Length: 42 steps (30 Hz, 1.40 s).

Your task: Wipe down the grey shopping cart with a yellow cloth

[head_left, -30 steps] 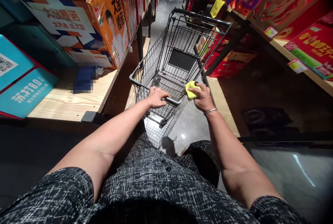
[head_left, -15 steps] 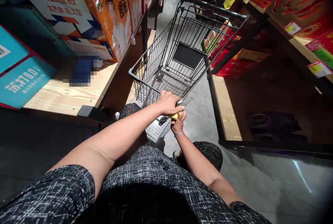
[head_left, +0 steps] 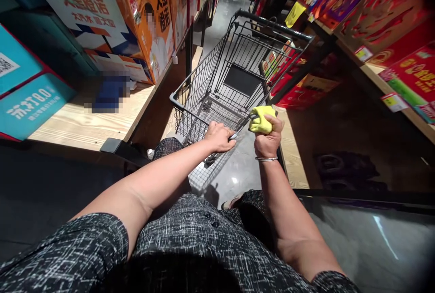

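A black wire shopping cart [head_left: 234, 80] stands in the aisle in front of me, with nothing in its basket. My left hand [head_left: 219, 136] grips the cart's handle bar near its middle. My right hand [head_left: 268, 141], with a thin bracelet at the wrist, is closed around a crumpled yellow cloth [head_left: 261, 119]. The cloth is pressed against the right end of the handle bar.
A wooden shelf [head_left: 88, 123] on the left carries orange boxes [head_left: 152, 21] and teal boxes [head_left: 30, 107]. Red gift boxes [head_left: 408, 73] fill the shelves on the right. The grey tiled aisle floor [head_left: 220, 12] runs ahead beyond the cart. A low dark platform [head_left: 353, 166] lies at right.
My right hand came up from under the left hand and moved right along the handle bar with the yellow cloth. The left hand stayed on the bar. The cart shifted slightly.
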{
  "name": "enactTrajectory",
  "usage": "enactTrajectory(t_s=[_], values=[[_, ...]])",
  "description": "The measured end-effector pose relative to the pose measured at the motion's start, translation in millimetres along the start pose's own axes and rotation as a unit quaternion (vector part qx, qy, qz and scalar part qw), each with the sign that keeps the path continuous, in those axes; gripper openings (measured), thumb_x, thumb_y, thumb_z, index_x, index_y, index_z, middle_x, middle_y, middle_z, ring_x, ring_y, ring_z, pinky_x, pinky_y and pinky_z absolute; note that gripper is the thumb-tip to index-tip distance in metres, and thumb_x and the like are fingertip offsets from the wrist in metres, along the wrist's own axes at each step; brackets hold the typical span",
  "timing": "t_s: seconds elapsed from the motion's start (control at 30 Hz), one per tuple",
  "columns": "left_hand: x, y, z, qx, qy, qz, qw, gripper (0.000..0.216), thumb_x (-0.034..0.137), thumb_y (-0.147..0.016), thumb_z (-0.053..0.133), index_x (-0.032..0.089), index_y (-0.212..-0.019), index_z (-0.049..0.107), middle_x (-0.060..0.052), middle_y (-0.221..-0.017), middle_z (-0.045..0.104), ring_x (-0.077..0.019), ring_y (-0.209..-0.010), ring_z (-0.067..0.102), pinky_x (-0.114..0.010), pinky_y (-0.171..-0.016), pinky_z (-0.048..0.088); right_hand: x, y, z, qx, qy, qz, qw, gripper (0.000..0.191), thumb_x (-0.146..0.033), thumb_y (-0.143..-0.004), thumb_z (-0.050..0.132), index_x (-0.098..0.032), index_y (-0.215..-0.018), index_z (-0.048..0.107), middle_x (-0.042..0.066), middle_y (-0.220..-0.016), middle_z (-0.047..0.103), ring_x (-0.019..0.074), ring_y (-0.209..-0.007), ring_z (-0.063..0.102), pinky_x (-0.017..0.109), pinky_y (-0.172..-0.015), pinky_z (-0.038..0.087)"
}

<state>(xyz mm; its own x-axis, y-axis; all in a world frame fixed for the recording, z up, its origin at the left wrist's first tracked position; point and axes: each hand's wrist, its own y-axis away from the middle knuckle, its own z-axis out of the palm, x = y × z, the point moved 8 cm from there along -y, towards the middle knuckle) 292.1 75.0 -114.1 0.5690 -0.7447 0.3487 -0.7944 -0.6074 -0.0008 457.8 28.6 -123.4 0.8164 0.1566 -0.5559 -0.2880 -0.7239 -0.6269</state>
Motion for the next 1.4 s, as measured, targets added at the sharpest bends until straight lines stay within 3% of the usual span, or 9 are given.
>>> enactTrajectory(t_s=[0.07, 0.13, 0.23, 0.37, 0.53, 0.63, 0.9, 1.07, 1.4], values=[[-1.5, 1.8, 0.3, 0.006, -0.008, 0.007, 1.0, 0.032, 0.044, -0.091, 0.056, 0.021, -0.102, 0.075, -0.008, -0.106, 0.077, -0.0311, -0.107, 0.059, -0.049, -0.093, 0.034, -23.1, -8.3, -2.4, -0.031, 0.038, -0.055, 0.997, 0.041, -0.02, -0.085, 0.06, -0.028, -0.125, 0.066, 0.011, -0.137, 0.048, 0.0306, -0.129, 0.053, 0.049, -0.102, 0.049], [-3.2, 4.5, -0.2, 0.013, -0.013, 0.013, 1.0, 0.03, 0.043, -0.09, 0.058, 0.02, -0.099, 0.075, -0.008, -0.103, 0.077, -0.0304, -0.105, 0.059, -0.048, -0.092, 0.034, -39.8, -2.9, 10.9, -0.114, 0.09, -0.107, 0.984, 0.045, -0.011, -0.081, 0.057, -0.027, -0.121, 0.071, 0.01, -0.136, 0.053, 0.0298, -0.127, 0.054, 0.048, -0.102, 0.047], [-6.2, 9.1, -0.8, 0.017, -0.005, 0.02, 1.0, 0.037, 0.053, -0.094, 0.057, 0.022, -0.1, 0.075, -0.007, -0.1, 0.076, -0.0295, -0.102, 0.059, -0.048, -0.092, 0.033, -41.6, 3.1, 23.0, -0.165, 0.145, -0.138, 0.966, 0.051, -0.005, -0.076, 0.056, -0.028, -0.119, 0.073, 0.01, -0.135, 0.056, 0.0297, -0.124, 0.054, 0.047, -0.099, 0.046], [-10.3, 12.0, -1.4, 0.021, 0.014, 0.022, 0.999, 0.048, 0.065, -0.096, 0.052, 0.024, -0.107, 0.076, -0.006, -0.097, 0.077, -0.0283, -0.101, 0.058, -0.047, -0.094, 0.03, -7.0, -35.1, 21.2, -0.151, 0.194, -0.093, 0.965, 0.045, -0.01, -0.08, 0.056, -0.028, -0.117, 0.075, 0.01, -0.137, 0.056, 0.0302, -0.117, 0.053, 0.046, -0.094, 0.046], [-10.3, 7.8, 1.8, 0.032, 0.019, 0.02, 0.999, 0.047, 0.06, -0.102, 0.046, 0.025, -0.112, 0.077, -0.005, -0.106, 0.079, -0.0261, -0.102, 0.059, -0.047, -0.096, 0.029, 53.1, -117.5, 21.4, -0.175, 0.273, -0.002, 0.946, 0.038, -0.018, -0.081, 0.058, -0.027, -0.112, 0.077, 0.011, -0.135, 0.056, 0.0308, -0.107, 0.048, 0.045, -0.09, 0.045], [-9.3, 4.2, 4.6, 0.033, 0.021, 0.018, 0.999, 0.046, 0.057, -0.104, 0.045, 0.025, -0.111, 0.077, -0.004, -0.109, 0.079, -0.0261, -0.105, 0.059, -0.047, -0.097, 0.028, 63.2, -141.6, 27.9, -0.191, 0.286, -0.006, 0.939, 0.031, -0.028, -0.083, 0.06, -0.024, -0.107, 0.078, 0.012, -0.13, 0.058, 0.0307, -0.106, 0.045, 0.044, -0.087, 0.043], [-8.4, 4.0, 0.5, 0.044, 0.026, 0.027, 0.998, 0.043, 0.052, -0.102, 0.047, 0.025, -0.107, 0.08, -0.005, -0.102, 0.08, -0.0252, -0.1, 0.059, -0.047, -0.099, 0.027, 34.3, -110.6, 36.7, -0.253, 0.309, -0.06, 0.915, 0.018, -0.03, -0.083, 0.062, -0.024, -0.091, 0.077, 0.01, -0.108, 0.062, 0.0243, -0.094, 0.04, 0.034, -0.071, 0.036], [-14.3, 2.6, -1.9, 0.037, 0.046, 0.052, 0.997, 0.044, 0.052, -0.1, 0.047, 0.024, -0.113, 0.079, -0.006, -0.105, 0.08, -0.0255, -0.102, 0.058, -0.048, -0.102, 0.027, 34.3, -107.8, 33.9, -0.268, 0.325, -0.073, 0.904, 0.008, -0.028, -0.081, 0.066, -0.027, -0.083, 0.074, 0.007, -0.096, 0.062, 0.0222, -0.089, 0.04, 0.031, -0.067, 0.034], [-37.3, -9.3, -11.8, -0.047, 0.055, 0.108, 0.992, 0.045, 0.056, -0.098, 0.044, 0.031, -0.114, 0.078, -0.003, -0.113, 0.079, -0.026, -0.113, 0.055, -0.046, -0.107, 0.024, 9.6, -85.5, 11.8, -0.259, 0.356, -0.041, 0.897, 0.02, -0.024, -0.086, 0.064, -0.025, -0.1, 0.078, 0.012, -0.112, 0.064, 0.0281, -0.098, 0.04, 0.036, -0.07, 0.037]])
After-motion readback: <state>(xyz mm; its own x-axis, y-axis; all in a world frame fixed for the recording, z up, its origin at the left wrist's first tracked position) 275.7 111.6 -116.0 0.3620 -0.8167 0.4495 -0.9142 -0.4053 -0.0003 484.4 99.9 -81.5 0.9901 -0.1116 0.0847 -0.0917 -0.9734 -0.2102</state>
